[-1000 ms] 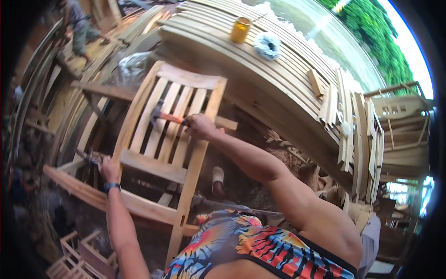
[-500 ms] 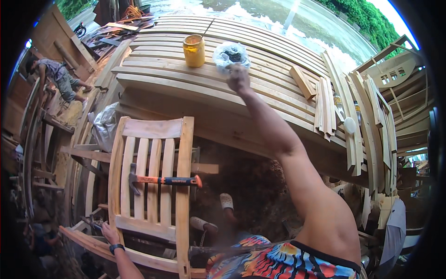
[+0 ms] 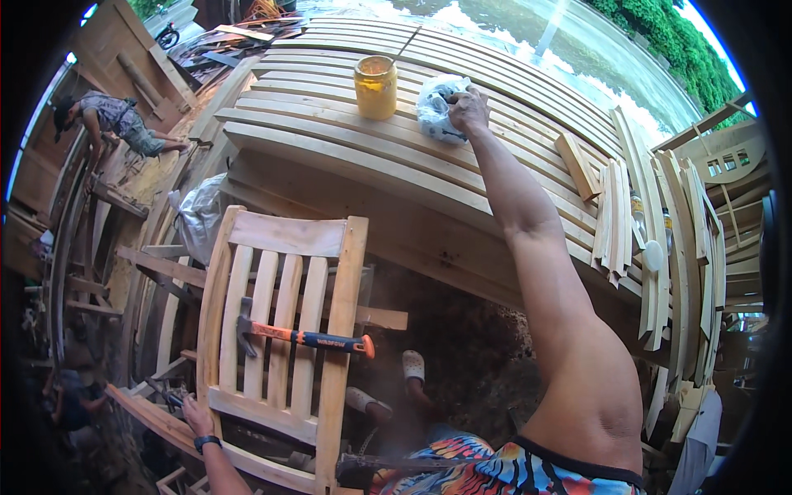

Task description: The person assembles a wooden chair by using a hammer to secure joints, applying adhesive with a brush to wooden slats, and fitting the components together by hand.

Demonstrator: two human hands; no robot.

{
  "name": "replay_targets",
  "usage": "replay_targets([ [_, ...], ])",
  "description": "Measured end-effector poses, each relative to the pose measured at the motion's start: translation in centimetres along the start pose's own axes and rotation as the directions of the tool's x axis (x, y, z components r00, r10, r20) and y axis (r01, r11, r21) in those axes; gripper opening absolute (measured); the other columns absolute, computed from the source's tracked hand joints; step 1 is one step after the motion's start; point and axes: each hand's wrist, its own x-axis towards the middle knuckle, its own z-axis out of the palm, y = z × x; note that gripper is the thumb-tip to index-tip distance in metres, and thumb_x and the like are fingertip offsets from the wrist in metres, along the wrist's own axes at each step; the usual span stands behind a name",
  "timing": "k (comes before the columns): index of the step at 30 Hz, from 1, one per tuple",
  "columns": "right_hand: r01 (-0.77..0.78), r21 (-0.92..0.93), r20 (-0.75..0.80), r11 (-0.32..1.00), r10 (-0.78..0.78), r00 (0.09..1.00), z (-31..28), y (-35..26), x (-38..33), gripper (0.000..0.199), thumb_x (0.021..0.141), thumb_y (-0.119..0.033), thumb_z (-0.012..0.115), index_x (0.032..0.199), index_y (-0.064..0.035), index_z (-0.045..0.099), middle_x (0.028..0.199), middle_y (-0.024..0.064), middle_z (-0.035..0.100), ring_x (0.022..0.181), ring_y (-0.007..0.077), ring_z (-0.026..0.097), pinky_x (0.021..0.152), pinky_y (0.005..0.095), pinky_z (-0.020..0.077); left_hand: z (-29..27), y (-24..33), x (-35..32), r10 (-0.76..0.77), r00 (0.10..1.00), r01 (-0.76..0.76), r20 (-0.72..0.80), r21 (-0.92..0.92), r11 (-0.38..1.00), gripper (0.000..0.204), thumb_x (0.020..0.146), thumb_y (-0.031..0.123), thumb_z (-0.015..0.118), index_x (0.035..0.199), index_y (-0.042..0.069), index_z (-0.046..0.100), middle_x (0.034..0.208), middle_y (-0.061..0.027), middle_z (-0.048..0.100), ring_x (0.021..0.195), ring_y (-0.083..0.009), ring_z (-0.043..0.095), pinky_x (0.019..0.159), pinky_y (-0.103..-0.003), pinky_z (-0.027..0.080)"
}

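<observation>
My right arm stretches out over the stacked boards, and my right hand (image 3: 469,110) is at the mouth of a crumpled clear plastic bag (image 3: 437,118). Its fingers are bent into the bag's dark opening, so what they pinch is hidden. At lower left, my left hand (image 3: 196,415) is closed beside the wooden chair back (image 3: 286,229), around a small dark metallic thing I cannot make out. Across the slats of the chair back lies a claw hammer (image 3: 309,338) with an orange and dark blue handle. An open yellow jar (image 3: 375,92) stands left of the bag.
Long boards (image 3: 346,136) form a wide stack ahead. A short wood block (image 3: 577,167) and cut strips (image 3: 612,219) lie at its right end. A whitish sack (image 3: 200,216) sits behind the chair back. Another person (image 3: 115,124) bends over wood at far left.
My right hand has moved from the near edge of the plastic bag to its opening, with the fingers now in it. The view has shifted slightly; my left hand stays by the chair.
</observation>
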Motion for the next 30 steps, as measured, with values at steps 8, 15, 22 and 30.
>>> replay_targets([
  [8,0.038,0.018,-0.195,0.999,-0.034,0.980,1.7,3.1,1.0,0.039,0.088,-0.018,0.062,0.124,-0.0217,0.075,0.144,0.0104,0.056,0.133,0.0347,0.049,0.111,0.0470,0.0423,0.6,0.3,0.6,-0.001,1.000,0.000,-0.011,-0.032,0.999,0.040,0.107,0.025,0.039,0.119,-0.004,0.064,0.114,-0.0308,0.064,0.110,-0.0469,0.058,0.097,-0.051,0.043],
  [15,0.064,0.017,-0.141,0.998,-0.061,0.988,1.5,3.1,1.4,0.034,0.089,-0.023,0.069,0.122,-0.0283,0.076,0.144,0.0088,0.056,0.133,0.0313,0.049,0.112,0.0442,0.0416,0.5,0.3,0.0,0.001,0.999,-0.002,-0.033,-0.024,1.000,0.041,0.108,0.026,0.037,0.117,-0.004,0.063,0.113,-0.0287,0.065,0.110,-0.0456,0.058,0.098,-0.050,0.043],
  [22,0.123,-0.009,-0.191,0.992,-0.123,0.974,1.9,2.8,2.1,0.016,0.089,-0.027,0.074,0.102,-0.0290,0.083,0.141,0.0027,0.060,0.133,0.0268,0.050,0.111,0.0439,0.0399,0.3,-0.1,-0.3,-0.022,0.999,0.021,-0.039,-0.038,0.999,0.038,0.107,0.023,0.039,0.116,-0.004,0.063,0.109,-0.0299,0.063,0.106,-0.0470,0.058,0.096,-0.051,0.043],
  [30,0.128,0.208,-0.369,0.970,-0.043,0.928,-1.1,6.2,2.6,0.021,0.088,-0.030,0.079,0.105,-0.0177,0.082,0.129,0.0088,0.069,0.120,0.0250,0.060,0.104,0.0380,0.0467,1.1,0.9,1.5,0.036,0.998,-0.037,-0.050,-0.035,0.999,0.037,0.108,0.023,0.039,0.119,-0.003,0.063,0.113,-0.0300,0.064,0.110,-0.0461,0.058,0.097,-0.051,0.044],
])
